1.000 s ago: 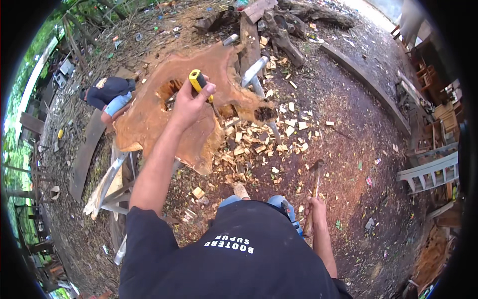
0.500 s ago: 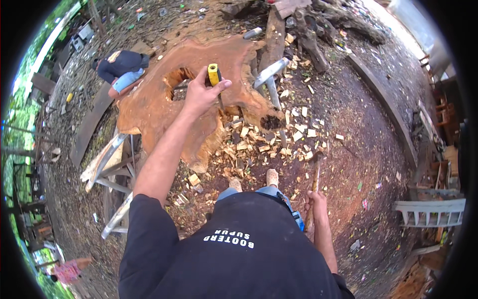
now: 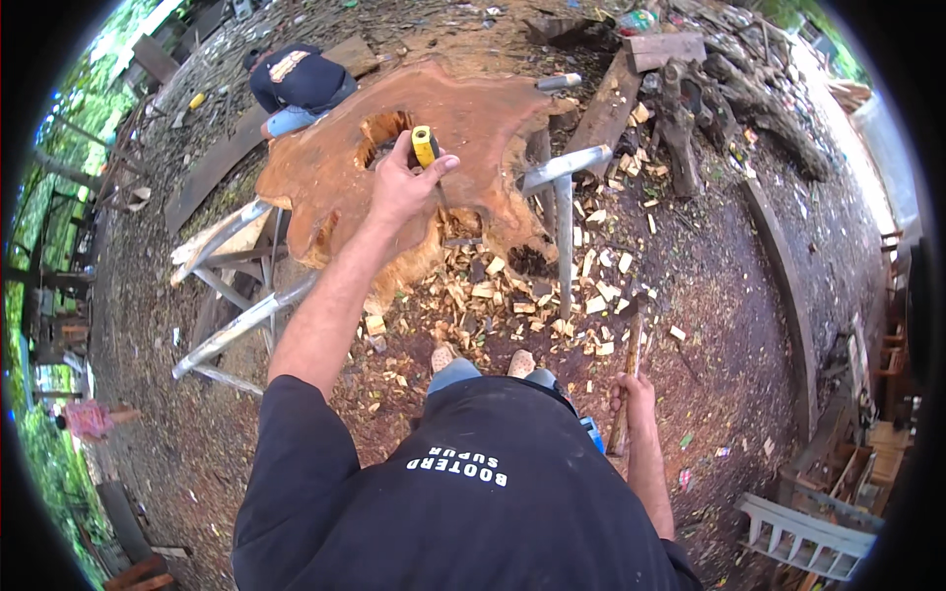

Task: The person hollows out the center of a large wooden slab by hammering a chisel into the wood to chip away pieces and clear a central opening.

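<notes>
My left hand [image 3: 402, 197] is closed round the yellow and black handle of a chisel [image 3: 425, 146]. Its thin blade points down toward the notched near edge of a large, irregular wood slab [image 3: 463, 103]; I cannot tell whether the tip touches. The reddish-brown slab rests on pale pole supports and has a rough hole [image 3: 382, 128] through it. Down at my right side, my right hand [image 3: 634, 392] grips a hammer [image 3: 632, 345] by its wooden handle. The hammer's dark head is away from the slab, over the chip-strewn ground.
Wood chips [image 3: 485, 290] cover the ground before my feet. A person [image 3: 304, 79] in dark clothing crouches at the slab's far left. Pole trestle legs [image 3: 241, 325] stand left, a gnarled log [image 3: 680, 128] and long plank [image 3: 783, 286] right. Another person [image 3: 91, 419] is far left.
The view has swung, so the slab and surroundings sit farther right and the trestle shows more fully. Both hands keep their grips; the hammer is raised very slightly.
</notes>
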A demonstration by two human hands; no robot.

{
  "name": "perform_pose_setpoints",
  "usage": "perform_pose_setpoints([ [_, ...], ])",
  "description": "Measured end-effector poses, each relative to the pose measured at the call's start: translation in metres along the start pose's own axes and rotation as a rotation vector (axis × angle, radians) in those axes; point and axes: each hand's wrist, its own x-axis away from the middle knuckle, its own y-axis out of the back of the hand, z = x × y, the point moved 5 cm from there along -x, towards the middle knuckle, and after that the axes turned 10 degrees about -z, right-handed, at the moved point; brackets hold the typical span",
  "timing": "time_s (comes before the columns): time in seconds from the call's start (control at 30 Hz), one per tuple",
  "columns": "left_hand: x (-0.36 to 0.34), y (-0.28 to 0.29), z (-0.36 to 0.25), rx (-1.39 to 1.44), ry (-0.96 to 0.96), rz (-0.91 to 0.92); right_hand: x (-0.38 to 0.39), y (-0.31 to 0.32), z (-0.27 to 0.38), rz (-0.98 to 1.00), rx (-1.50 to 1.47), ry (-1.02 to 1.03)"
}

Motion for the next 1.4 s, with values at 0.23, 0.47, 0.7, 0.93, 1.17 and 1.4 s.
perform_pose_setpoints([
  [0.23,0.011,0.006,-0.002,0.08,-0.047,-0.104,-0.011,0.0,0.017,0.047,0.039,0.014],
  [0.47,0.012,0.005,0.004,0.094,-0.024,-0.112,-0.004,-0.011,0.024,0.059,0.054,0.015],
  [0.7,0.017,0.003,-0.005,-0.128,-0.063,-0.058,0.009,-0.023,0.03,0.078,0.169,0.117],
  [0.93,0.017,0.005,0.002,-0.213,-0.154,0.018,0.052,-0.061,0.109,0.168,0.158,0.379],
  [1.17,0.021,0.007,-0.005,-0.25,-0.116,0.185,0.088,-0.123,0.205,0.242,0.294,0.986],
  [1.4,0.02,0.001,-0.01,-0.255,-0.111,0.244,0.121,-0.182,0.261,0.127,0.617,1.17],
])
